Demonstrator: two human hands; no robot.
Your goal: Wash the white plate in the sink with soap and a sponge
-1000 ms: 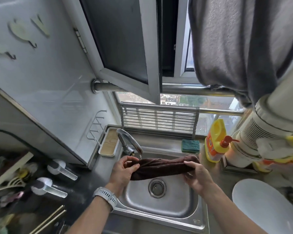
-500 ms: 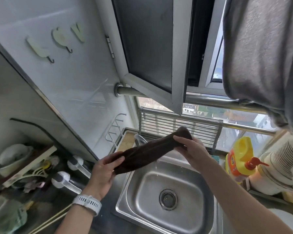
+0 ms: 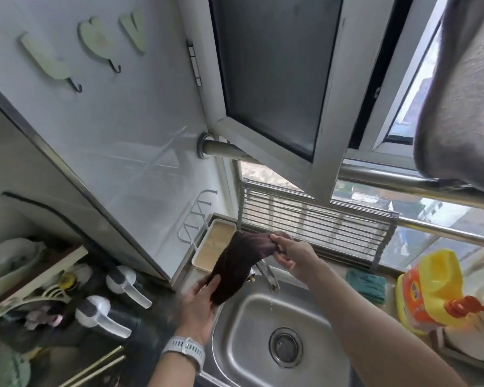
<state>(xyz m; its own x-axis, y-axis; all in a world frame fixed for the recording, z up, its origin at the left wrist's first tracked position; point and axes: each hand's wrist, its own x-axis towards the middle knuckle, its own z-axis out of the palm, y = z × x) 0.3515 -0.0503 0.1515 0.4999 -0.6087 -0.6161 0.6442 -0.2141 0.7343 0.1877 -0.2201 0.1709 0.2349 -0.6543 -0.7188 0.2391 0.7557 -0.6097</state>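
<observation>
Now both hands' fingers grip the brown cloth (image 3: 234,265) above the sink (image 3: 252,367) rim's left edge.

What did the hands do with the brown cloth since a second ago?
Both hands lifted the brown cloth from over the sink up and toward the left corner. The right hand holds its top end, the left hand its bottom. Both kept their grip; the sponge stayed put.

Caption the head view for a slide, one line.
Both hands, left and right, hold a dark brown cloth stretched over the sink's left rim beside the faucet.
</observation>
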